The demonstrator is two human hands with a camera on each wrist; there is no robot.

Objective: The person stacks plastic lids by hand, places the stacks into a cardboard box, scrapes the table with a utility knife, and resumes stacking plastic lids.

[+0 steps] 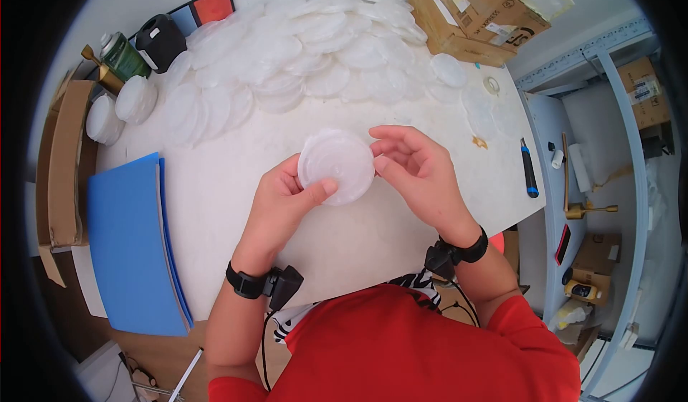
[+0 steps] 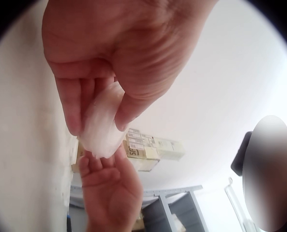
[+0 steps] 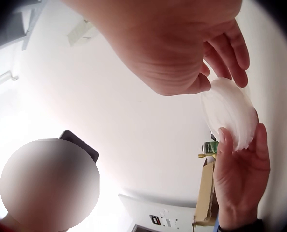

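My left hand point(image 1: 281, 195) grips a round, translucent white disc-shaped piece point(image 1: 337, 164) above the table, thumb on its face and fingers behind. From the side, in the left wrist view, the piece point(image 2: 104, 123) looks thick and layered, with a ragged lower edge. My right hand point(image 1: 424, 176) is at its right edge, fingers loosely bent and the thumb tip right at the rim. In the right wrist view, the right thumb and fingers point(image 3: 225, 53) lie close about the upper rim of the piece point(image 3: 232, 113).
A wide heap of similar translucent discs point(image 1: 308, 44) covers the table's back. Blue folders point(image 1: 132, 244) lie at left, near a cardboard box point(image 1: 70, 165) and bottles point(image 1: 161, 42). Cartons point(image 1: 494, 11) stand back right; a utility knife point(image 1: 529, 167) lies near the right edge, beside a shelf point(image 1: 623, 115).
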